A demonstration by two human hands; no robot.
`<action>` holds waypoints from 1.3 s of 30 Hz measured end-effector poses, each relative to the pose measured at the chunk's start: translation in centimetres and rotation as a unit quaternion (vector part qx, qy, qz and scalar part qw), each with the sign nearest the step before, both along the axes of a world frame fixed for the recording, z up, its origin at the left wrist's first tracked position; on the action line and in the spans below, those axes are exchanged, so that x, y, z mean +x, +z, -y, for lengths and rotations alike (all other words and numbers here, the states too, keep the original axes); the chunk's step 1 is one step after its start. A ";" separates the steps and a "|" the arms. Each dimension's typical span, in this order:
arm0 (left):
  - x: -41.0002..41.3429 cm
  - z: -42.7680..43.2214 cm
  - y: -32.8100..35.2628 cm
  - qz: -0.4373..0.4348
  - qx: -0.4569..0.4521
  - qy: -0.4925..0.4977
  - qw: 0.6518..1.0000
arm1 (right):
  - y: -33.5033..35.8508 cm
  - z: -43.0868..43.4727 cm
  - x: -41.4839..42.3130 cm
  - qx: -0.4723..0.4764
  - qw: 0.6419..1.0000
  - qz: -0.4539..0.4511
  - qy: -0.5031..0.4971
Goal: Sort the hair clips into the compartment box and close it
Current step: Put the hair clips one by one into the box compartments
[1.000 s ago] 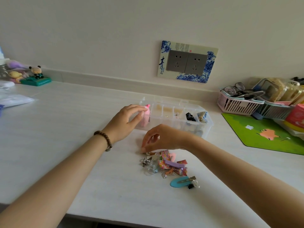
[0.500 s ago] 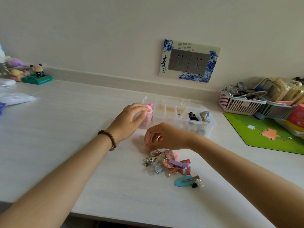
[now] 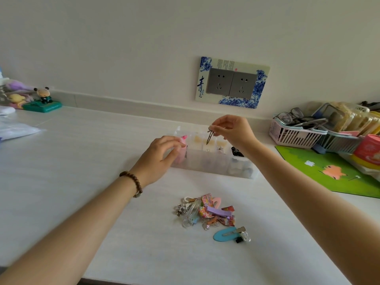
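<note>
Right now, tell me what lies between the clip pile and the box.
Only bare table, as the head view shows; the pile and the box stand apart.

A home: toy figurines, glasses basket on desk

Two bare forearms; a bracelet of round brown beads circles the left wrist.

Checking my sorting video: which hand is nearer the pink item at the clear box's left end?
Left. The left hand holds the pink item; the right hand is further right, raised above the compartment box, pinching a thin metal clip.
</note>
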State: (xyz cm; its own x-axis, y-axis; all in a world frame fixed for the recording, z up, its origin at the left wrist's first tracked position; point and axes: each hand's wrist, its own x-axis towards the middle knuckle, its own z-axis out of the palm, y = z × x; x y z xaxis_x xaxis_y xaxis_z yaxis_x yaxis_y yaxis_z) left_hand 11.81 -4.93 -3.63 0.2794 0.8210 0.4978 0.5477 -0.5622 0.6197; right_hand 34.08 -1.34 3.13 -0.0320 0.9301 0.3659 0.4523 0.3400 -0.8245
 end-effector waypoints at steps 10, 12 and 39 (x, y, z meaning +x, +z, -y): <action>0.1 0.1 0.1 -0.011 0.007 0.006 1.000 | -0.7 3.3 0.0 0.058 0.979 0.188 0.047; 0.2 0.1 0.2 -0.011 0.013 0.003 1.000 | -0.6 6.0 0.0 0.020 0.968 0.191 0.162; 1.0 0.6 -0.1 -0.018 0.048 0.037 0.998 | -2.7 8.1 0.0 -0.081 0.972 -0.078 0.208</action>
State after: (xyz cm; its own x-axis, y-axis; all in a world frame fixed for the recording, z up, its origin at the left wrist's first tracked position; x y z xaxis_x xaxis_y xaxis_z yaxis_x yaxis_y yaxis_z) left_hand 12.84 -5.57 -3.70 0.2387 0.7896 0.5654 0.6109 -0.5746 0.5446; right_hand 34.07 -9.41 0.45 -0.3734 0.8941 0.2472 0.1679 0.3273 -0.9299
